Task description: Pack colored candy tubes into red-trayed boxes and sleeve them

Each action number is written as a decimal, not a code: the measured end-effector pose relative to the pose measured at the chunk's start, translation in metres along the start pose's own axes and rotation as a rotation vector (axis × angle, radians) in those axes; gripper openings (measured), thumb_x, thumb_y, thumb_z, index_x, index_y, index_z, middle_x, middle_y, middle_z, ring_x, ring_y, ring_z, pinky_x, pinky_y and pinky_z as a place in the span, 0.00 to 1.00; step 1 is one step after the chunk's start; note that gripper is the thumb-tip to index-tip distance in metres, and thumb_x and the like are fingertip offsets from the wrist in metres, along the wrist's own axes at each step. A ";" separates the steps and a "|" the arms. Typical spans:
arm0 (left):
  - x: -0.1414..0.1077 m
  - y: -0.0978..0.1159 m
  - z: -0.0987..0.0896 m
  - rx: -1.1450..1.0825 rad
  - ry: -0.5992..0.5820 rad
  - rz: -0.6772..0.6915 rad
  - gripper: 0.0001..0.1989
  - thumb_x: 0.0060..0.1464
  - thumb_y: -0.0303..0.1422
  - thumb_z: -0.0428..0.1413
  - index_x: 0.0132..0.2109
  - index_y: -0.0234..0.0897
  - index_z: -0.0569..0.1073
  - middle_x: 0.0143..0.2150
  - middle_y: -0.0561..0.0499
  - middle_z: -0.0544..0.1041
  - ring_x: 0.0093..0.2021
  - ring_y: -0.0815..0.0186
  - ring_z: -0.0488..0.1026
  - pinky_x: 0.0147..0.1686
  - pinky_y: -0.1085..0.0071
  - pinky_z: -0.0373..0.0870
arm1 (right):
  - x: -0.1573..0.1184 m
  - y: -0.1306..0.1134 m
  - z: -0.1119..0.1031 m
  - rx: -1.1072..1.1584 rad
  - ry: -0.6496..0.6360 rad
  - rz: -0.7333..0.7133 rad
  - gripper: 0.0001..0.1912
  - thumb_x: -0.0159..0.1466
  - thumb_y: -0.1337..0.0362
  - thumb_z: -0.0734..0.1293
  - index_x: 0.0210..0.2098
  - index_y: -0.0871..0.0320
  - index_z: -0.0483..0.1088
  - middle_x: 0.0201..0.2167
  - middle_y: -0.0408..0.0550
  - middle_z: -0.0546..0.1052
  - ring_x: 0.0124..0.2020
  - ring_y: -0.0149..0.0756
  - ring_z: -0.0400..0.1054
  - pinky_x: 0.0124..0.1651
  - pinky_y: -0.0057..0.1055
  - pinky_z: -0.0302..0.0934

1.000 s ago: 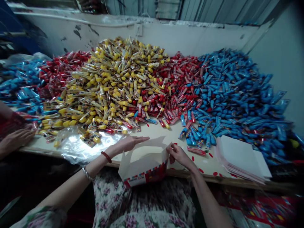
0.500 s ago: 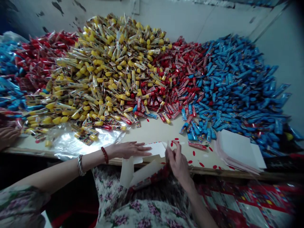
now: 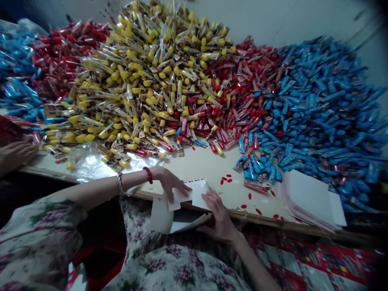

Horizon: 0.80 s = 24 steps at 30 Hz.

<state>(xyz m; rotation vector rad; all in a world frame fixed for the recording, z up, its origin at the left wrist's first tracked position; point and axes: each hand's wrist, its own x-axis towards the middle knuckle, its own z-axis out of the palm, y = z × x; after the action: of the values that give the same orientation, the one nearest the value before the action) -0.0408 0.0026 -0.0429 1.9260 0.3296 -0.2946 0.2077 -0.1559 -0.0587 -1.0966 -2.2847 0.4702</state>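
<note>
**White paper carton (image 3: 197, 195) lies folded at the surface's edge**

Left hand (image 3: 168, 181) presses its spread fingers (image 3: 182, 187) onto the top flap. Right hand (image 3: 220, 218) lies flat, fingers (image 3: 212, 204) together against the lower panel. Carton overhangs the surface (image 3: 212, 171), above the floral lap (image 3: 176, 268).

My top (image 3: 39, 242): pale floral print, pink-purple blooms, green leaves, wide sleeve (image 3: 71, 216). Same print across my lap (image 3: 176, 262). Left wrist (image 3: 136, 182) carries two pieces: red bead bracelet (image 3: 148, 174), silver bangle (image 3: 120, 184) just beside it, nearer the elbow.
</note>
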 end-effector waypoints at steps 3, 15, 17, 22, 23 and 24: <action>-0.002 -0.006 0.006 -0.102 0.253 -0.045 0.20 0.49 0.43 0.60 0.47 0.39 0.74 0.53 0.44 0.72 0.51 0.59 0.70 0.45 0.68 0.68 | -0.001 -0.002 0.001 0.029 0.056 -0.015 0.42 0.57 0.50 0.68 0.64 0.56 0.50 0.54 0.58 0.66 0.60 0.53 0.57 0.61 0.56 0.54; -0.009 -0.005 0.008 -0.098 0.293 -0.206 0.32 0.48 0.48 0.59 0.59 0.41 0.68 0.42 0.49 0.75 0.35 0.68 0.68 0.33 0.76 0.63 | -0.025 -0.004 0.006 -0.058 -0.056 -0.234 0.34 0.61 0.63 0.62 0.65 0.60 0.50 0.61 0.58 0.63 0.67 0.52 0.44 0.62 0.56 0.53; -0.009 -0.006 0.001 -0.095 0.264 -0.181 0.33 0.47 0.48 0.61 0.59 0.41 0.68 0.41 0.50 0.75 0.33 0.70 0.67 0.32 0.76 0.62 | -0.026 -0.004 0.012 -0.130 -0.112 -0.304 0.31 0.60 0.67 0.60 0.64 0.60 0.54 0.61 0.55 0.64 0.67 0.51 0.43 0.62 0.55 0.54; 0.007 -0.021 -0.003 -0.145 0.284 -0.151 0.31 0.44 0.45 0.63 0.56 0.42 0.72 0.39 0.52 0.76 0.29 0.72 0.64 0.30 0.76 0.61 | -0.022 0.003 0.027 -0.188 -0.169 -0.356 0.27 0.60 0.67 0.58 0.59 0.62 0.63 0.61 0.54 0.65 0.67 0.51 0.42 0.63 0.57 0.51; 0.010 -0.024 -0.003 -0.167 0.292 -0.153 0.30 0.44 0.44 0.64 0.55 0.42 0.72 0.39 0.52 0.76 0.30 0.72 0.65 0.31 0.75 0.61 | -0.021 0.005 0.030 -0.176 -0.158 -0.366 0.26 0.60 0.67 0.58 0.58 0.62 0.64 0.60 0.54 0.65 0.67 0.51 0.43 0.63 0.57 0.51; 0.011 -0.027 -0.002 -0.206 0.296 -0.151 0.30 0.44 0.44 0.64 0.54 0.41 0.73 0.39 0.51 0.77 0.30 0.72 0.66 0.32 0.75 0.62 | -0.021 0.006 0.031 -0.165 -0.141 -0.381 0.24 0.60 0.67 0.58 0.56 0.62 0.66 0.60 0.54 0.66 0.67 0.50 0.44 0.63 0.57 0.51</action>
<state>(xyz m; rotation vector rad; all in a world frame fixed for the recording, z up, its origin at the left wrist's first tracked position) -0.0404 0.0154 -0.0688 1.7427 0.6773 -0.0679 0.2031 -0.1709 -0.0932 -0.6906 -2.6168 0.2142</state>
